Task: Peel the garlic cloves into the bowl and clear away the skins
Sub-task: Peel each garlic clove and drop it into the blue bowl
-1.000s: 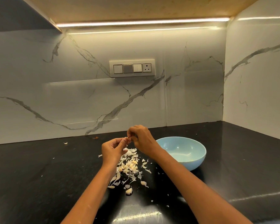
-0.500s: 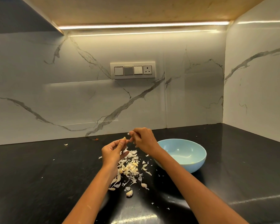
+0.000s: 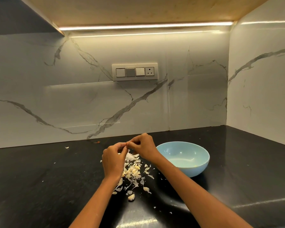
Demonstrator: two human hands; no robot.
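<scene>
My left hand (image 3: 113, 159) and right hand (image 3: 142, 146) pinch a hidden clove; it could slip, missing the blue bowl (image 3: 187, 168) at right.

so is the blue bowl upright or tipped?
Upright. The blue bowl sits on its base on the black counter, rim level and opening facing up, right of the skins pile.
</scene>
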